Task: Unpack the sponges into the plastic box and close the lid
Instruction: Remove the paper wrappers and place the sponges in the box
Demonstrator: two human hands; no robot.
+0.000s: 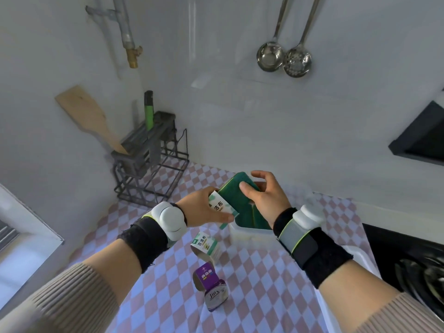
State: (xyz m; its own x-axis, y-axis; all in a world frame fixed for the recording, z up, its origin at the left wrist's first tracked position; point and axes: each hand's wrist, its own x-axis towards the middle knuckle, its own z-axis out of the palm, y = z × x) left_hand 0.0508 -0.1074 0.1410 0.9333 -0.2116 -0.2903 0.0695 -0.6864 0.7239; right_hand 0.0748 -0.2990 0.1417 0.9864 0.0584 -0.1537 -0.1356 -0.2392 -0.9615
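On the counter, the plastic box sits at centre right, with a sponge held over it between the left hand on its left and the right hand on its right; the left hand also grips a paper sleeve at the sponge's left edge. Nearer and left of the box lie two loose sleeves, one just beside the box and another nearer still. At far left a wire rack stands against the wall holding a spatula, two ladles hang on the far wall, and a stove lies at the right.
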